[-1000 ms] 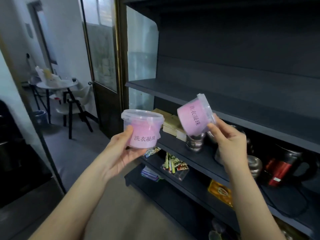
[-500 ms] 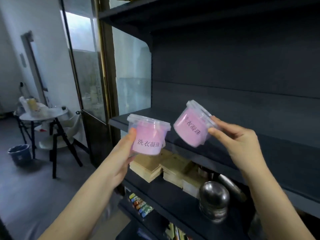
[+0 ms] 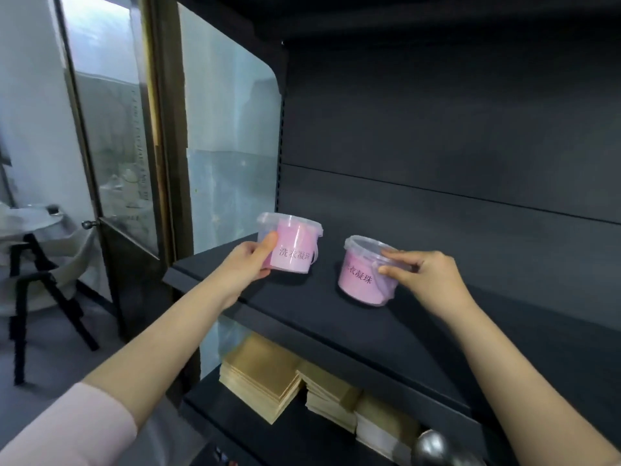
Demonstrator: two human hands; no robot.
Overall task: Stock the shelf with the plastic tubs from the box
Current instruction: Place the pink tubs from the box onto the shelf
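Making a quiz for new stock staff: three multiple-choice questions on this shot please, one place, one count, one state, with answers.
1. Where do the gold stacks lie?
A) on the lower shelf
B) on the round table
C) on the floor
2. How many pink tubs show?
A) one
B) two
C) four
3. What does the right hand do?
A) hangs idle
B) lies flat on the shelf
C) grips the right tub at its rim

Answers: 1 A, they are stacked one level below the tubs; 2 B, the left tub and the right tub; 3 C, it curls over that rim.
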